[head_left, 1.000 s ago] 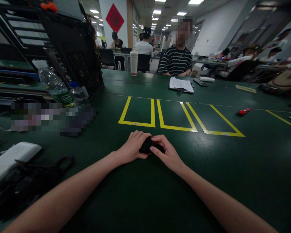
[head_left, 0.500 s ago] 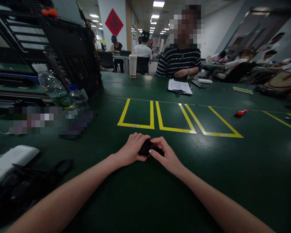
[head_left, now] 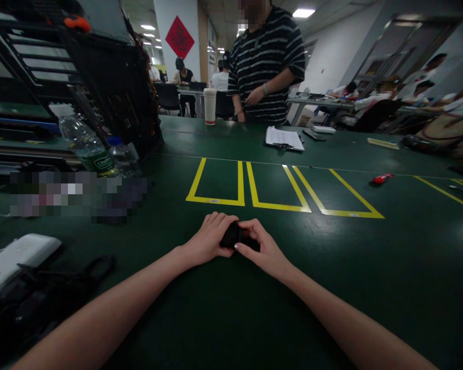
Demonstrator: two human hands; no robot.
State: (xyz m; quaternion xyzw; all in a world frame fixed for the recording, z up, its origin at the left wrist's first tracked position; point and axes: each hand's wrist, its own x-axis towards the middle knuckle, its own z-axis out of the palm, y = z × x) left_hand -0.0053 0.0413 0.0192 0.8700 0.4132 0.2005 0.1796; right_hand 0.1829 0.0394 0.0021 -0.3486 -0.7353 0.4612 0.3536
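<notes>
A small black box-like object [head_left: 230,236] is held low over the green table [head_left: 224,308], between my two hands. My left hand [head_left: 208,236] wraps round its left side, the thumb on top. The fingers and thumb of my right hand [head_left: 260,246] pinch its right edge. Its exact kind is too dark to make out. Just beyond my hands, yellow tape outlines [head_left: 216,202] mark several areas on the tabletop.
At left are a white power strip [head_left: 27,254], black cables [head_left: 54,293], plastic bottles [head_left: 81,139] and a black machine frame [head_left: 111,87]. A clipboard [head_left: 284,139], a white cup [head_left: 210,107] and a red object [head_left: 381,179] lie farther off. A person in a striped shirt [head_left: 268,61] stands across the table.
The person across the table has risen from sitting to standing and shifted left. My hands keep their hold on the black object, with barely any movement.
</notes>
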